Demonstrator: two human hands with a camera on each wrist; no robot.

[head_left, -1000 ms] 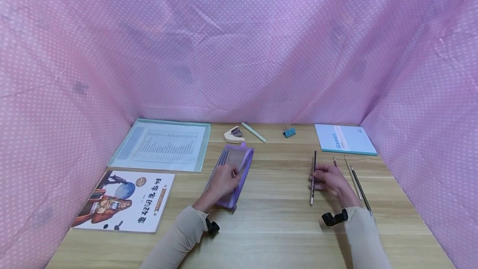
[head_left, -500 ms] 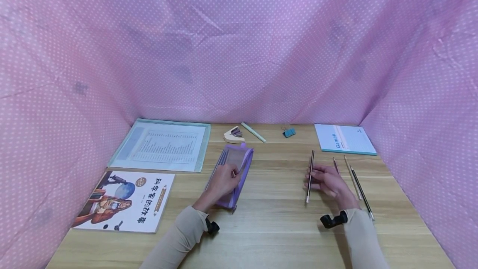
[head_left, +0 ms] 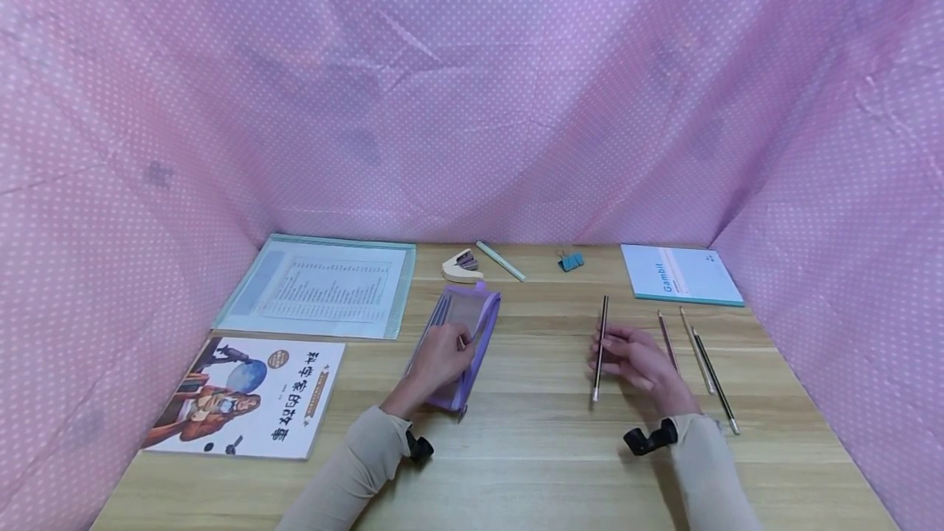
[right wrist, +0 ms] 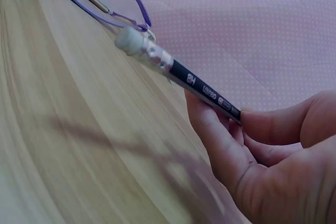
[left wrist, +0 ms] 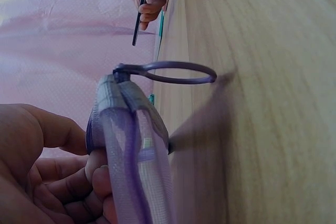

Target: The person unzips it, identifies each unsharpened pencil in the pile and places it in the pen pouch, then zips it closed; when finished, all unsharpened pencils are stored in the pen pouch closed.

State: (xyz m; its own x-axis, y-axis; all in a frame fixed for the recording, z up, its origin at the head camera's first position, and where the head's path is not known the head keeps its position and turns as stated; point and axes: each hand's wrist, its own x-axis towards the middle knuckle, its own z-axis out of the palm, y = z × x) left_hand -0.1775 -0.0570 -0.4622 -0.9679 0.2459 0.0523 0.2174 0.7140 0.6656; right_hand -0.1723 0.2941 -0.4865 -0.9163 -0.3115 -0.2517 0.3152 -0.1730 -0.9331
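My left hand point(head_left: 442, 355) pinches the side of a purple mesh pencil case point(head_left: 483, 342) lying on the table left of centre. In the left wrist view, the zipped end of the case shows close up, with its loop-shaped zip pull point(left wrist: 181, 72) sticking out. Some pencils show through the mesh. To the right, my right hand point(head_left: 640, 360) holds a black pencil point(head_left: 601, 347) between thumb and fingers, raised over the table. Its white eraser end point(right wrist: 131, 41) points toward the case in the right wrist view, and "HB" is printed on the barrel.
Right of my right hand lie three loose pencils point(head_left: 696, 351). Along the back are a cream stapler-like object point(head_left: 460, 273), a pale green pen point(head_left: 501, 261), a teal binder clip point(head_left: 571, 261) and a notebook point(head_left: 682, 273). A document folder point(head_left: 317, 285) and picture book point(head_left: 251, 400) occupy the left.
My right hand has shifted slightly left with the black pencil, away from the loose pencils, which now show more fully. My left hand and the pencil case have stayed put.
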